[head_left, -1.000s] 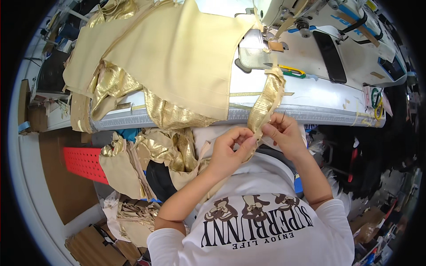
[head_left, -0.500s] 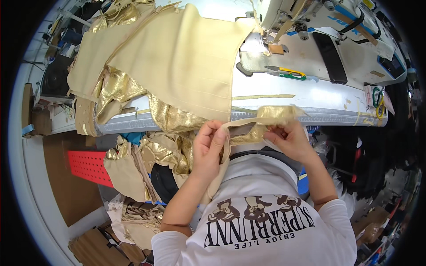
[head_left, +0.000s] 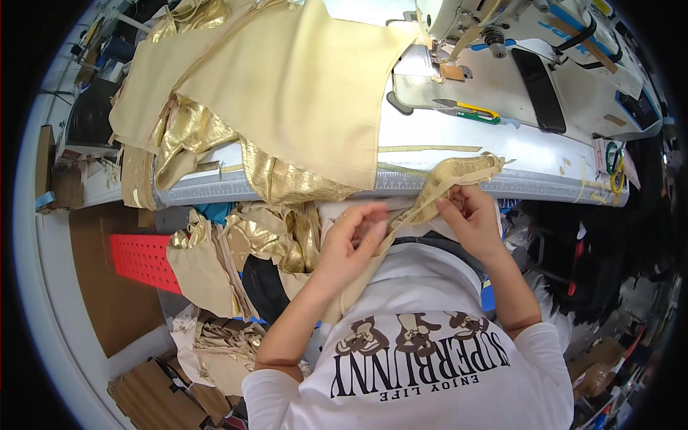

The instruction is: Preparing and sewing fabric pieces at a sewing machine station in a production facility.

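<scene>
Now the gold fabric strip lies stretched out slantwise, its far end over the table's ruler-marked front edge, its near part running down between the hands toward the lap. Half a second ago it was bunched in a blurred loop, with the left hand gripping its beige edging. That hand has since let the edging slip: thumb and fingers stand apart, just beside the strip, slightly blurred; can't tell if a fingertip grazes it. Right hand keeps a narrow thumb-and-finger pinch on the strip's edge, so it alone seems to control the piece. A duller face shows up top, so the strip looks turned over, probably mid-adjustment. It's well apart from the sewing machine needle; no stitching going on. Beige fabric panel and thread snips stay put on the table.
</scene>
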A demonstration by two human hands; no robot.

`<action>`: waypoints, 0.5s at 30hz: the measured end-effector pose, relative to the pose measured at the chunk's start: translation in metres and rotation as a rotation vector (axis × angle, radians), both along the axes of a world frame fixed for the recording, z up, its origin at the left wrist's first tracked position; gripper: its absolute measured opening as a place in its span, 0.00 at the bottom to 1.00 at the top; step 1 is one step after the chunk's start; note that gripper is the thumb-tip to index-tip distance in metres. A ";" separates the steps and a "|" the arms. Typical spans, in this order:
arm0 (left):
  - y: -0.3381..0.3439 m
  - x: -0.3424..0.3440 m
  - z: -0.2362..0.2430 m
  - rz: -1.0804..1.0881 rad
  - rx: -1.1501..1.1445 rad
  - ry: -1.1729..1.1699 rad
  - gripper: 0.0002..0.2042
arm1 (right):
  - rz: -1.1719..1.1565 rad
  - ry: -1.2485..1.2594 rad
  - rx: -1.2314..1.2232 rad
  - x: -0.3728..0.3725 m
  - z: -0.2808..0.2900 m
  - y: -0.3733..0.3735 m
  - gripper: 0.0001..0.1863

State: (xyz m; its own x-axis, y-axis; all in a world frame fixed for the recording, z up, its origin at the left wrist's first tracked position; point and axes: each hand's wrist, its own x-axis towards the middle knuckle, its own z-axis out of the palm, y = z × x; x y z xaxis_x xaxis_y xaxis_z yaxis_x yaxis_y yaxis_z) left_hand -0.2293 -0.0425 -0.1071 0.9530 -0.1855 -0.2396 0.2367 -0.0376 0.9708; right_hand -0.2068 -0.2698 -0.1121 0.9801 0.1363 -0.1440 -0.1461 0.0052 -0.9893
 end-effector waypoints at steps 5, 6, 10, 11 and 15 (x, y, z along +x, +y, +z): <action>0.005 -0.022 0.007 -0.136 0.235 -0.025 0.08 | -0.085 0.044 0.137 -0.006 -0.002 0.003 0.08; 0.004 -0.026 0.008 -0.130 0.279 -0.089 0.08 | -0.112 0.046 0.143 -0.008 -0.004 0.004 0.08; -0.001 -0.036 0.004 0.025 0.467 -0.617 0.10 | -0.137 0.090 0.265 -0.017 -0.013 -0.004 0.08; 0.000 -0.036 0.002 0.040 0.525 -0.746 0.10 | -0.135 0.122 0.263 -0.018 -0.016 -0.007 0.08; 0.011 -0.034 -0.005 -0.036 0.647 -1.134 0.10 | -0.126 0.269 0.237 -0.025 -0.028 -0.013 0.07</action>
State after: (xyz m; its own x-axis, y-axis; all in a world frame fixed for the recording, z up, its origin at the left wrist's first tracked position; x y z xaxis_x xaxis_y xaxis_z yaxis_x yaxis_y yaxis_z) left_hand -0.2636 -0.0316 -0.1125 0.6790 -0.3695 0.6343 -0.7076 -0.5594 0.4316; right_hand -0.2319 -0.2828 -0.1405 0.9228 0.0776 -0.3775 -0.3841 0.2637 -0.8848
